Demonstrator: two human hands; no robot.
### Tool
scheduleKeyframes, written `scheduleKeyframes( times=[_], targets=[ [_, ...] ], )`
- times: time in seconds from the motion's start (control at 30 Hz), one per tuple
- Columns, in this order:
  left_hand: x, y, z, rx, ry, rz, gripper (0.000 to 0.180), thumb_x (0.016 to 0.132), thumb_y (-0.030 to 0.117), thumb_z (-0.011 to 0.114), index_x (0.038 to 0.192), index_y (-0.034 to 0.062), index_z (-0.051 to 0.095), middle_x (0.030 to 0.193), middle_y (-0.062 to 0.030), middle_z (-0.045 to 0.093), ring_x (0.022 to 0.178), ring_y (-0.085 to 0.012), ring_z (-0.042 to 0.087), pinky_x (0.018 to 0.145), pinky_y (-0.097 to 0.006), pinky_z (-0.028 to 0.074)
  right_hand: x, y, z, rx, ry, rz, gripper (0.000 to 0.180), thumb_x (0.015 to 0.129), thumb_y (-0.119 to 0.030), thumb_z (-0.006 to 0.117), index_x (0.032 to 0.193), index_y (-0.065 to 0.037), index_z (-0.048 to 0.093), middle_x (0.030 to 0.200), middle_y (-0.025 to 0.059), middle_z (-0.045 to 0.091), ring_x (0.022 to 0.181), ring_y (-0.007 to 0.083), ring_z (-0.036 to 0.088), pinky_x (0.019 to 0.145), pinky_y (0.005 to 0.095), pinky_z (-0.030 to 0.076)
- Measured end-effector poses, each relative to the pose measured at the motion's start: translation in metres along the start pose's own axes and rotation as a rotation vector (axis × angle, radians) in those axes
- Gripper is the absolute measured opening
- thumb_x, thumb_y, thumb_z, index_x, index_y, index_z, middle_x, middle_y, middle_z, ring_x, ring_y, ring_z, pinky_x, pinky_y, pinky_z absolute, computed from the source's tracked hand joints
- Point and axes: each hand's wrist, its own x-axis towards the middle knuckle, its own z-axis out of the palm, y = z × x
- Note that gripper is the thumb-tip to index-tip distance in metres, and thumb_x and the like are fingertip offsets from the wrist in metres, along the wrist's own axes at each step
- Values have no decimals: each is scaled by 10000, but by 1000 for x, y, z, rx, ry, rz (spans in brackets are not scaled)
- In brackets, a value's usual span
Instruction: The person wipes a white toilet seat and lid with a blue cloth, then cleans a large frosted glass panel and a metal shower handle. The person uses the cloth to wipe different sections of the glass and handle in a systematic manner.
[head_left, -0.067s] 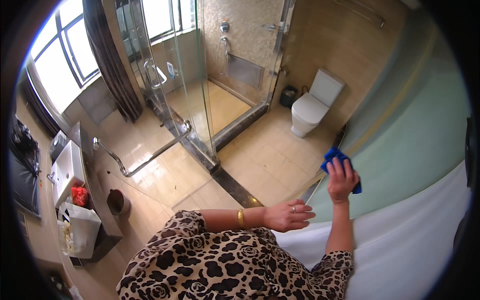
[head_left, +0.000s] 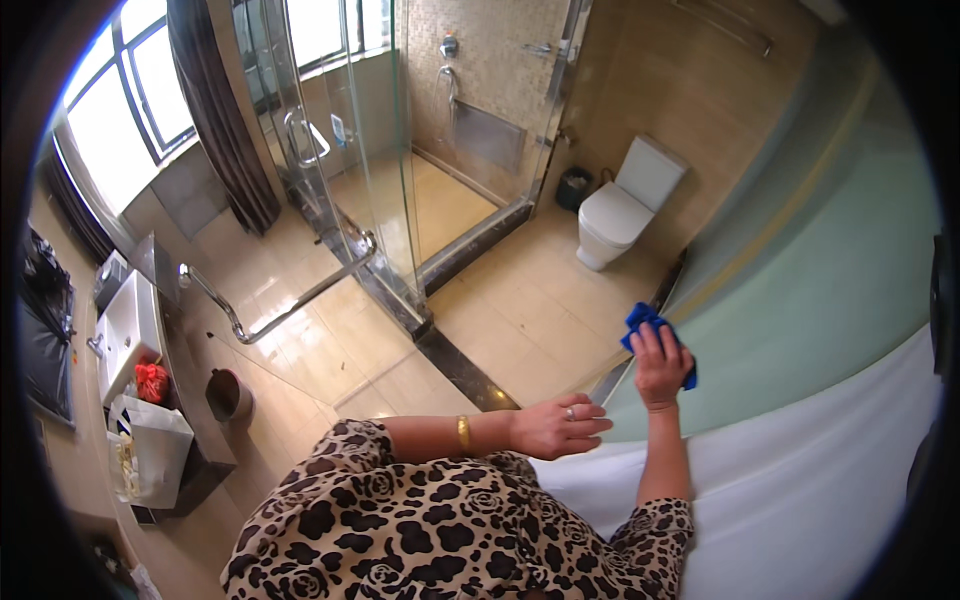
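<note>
My right hand [head_left: 663, 372] presses a crumpled blue cloth [head_left: 640, 322] against the pale green frosted glass panel [head_left: 790, 330], close to its left edge. Bits of the cloth stick out past the fingertips and beside the little-finger side; the palm hides the rest. Lower and to the left, my left hand [head_left: 558, 428] is stretched across in front of me, holding nothing, its fingers extended toward the glass edge. It wears a ring, and a gold bracelet [head_left: 463, 433] circles the wrist. Whether the left fingertips touch the panel, I cannot tell.
White fabric [head_left: 760, 500] lies along the panel's lower side. Beyond stands a toilet [head_left: 612, 220] with a dark bin [head_left: 574, 188]. A glass shower door [head_left: 370, 200] with a metal handle is ahead. At left are a washbasin [head_left: 130, 330], a bucket [head_left: 228, 398] and a white bag [head_left: 160, 450].
My right hand and the blue cloth have shifted slightly left and down over the glass. My left hand has moved a little left, and the whole view has shifted slightly.
</note>
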Motion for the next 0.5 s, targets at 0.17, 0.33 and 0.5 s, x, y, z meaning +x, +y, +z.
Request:
scheduleKeyframes(
  times=[0.17,0.33,0.5],
  targets=[
    [-14,16,-12,47,-96,-98,281,702,142,618,963,43,648,1205,-139,609,1114,-275,566,896,-400,471,-37,-30,23,313,-142,-167,201,850,-165,644,1044,-150,693,1259,-28,615,1251,184,512,1040,427,320],
    [-29,24,-11,53,-98,-121,254,737,145,605,962,29,632,1171,-136,613,1104,-278,561,914,-401,448,-2,-4,4,190,-48,-188,194,848,-178,641,1037,-178,684,1281,-42,606,1259,193,512,1037,456,303],
    [-26,21,-14,11,-85,-144,215,757,117,627,946,14,639,1156,-154,620,1109,-278,566,892,-405,455,59,21,-33,-4,180,6,251,875,-153,626,1108,-220,689,1248,-81,624,1146,190,553,900,385,348]
  ],
)
